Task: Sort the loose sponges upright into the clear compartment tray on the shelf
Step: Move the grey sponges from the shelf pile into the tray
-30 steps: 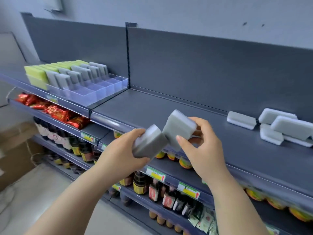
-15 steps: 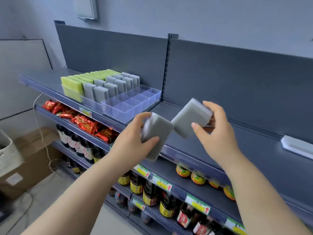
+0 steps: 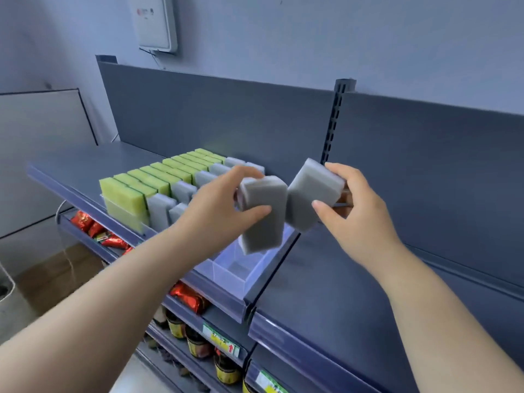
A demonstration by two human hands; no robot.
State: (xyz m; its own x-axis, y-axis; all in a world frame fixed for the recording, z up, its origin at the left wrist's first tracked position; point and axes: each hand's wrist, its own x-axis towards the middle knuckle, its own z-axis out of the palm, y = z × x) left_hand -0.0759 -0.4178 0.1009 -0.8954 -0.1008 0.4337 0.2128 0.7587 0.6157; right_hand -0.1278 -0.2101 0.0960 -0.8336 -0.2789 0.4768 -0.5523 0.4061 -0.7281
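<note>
My left hand (image 3: 224, 205) grips a grey sponge (image 3: 262, 214), held nearly upright above the empty front-right cells of the clear compartment tray (image 3: 241, 275). My right hand (image 3: 354, 208) grips a second grey sponge (image 3: 312, 194), tilted, just right of the first and touching it. The tray stands on the top shelf; its left rows hold upright yellow-green sponges (image 3: 127, 194) and the rows beside them hold upright grey sponges (image 3: 160, 207). My left arm hides the tray's middle.
The dark shelf surface (image 3: 326, 279) stretches to the right of the tray. A slotted upright post (image 3: 331, 120) divides the back panel. Lower shelves carry red packets (image 3: 187, 297) and jars (image 3: 197, 343). A white box (image 3: 156, 24) hangs on the wall.
Both hands have carried their sponges left, over the tray's right end. The left sponge has turned more upright. The loose sponges on the right have left the view.
</note>
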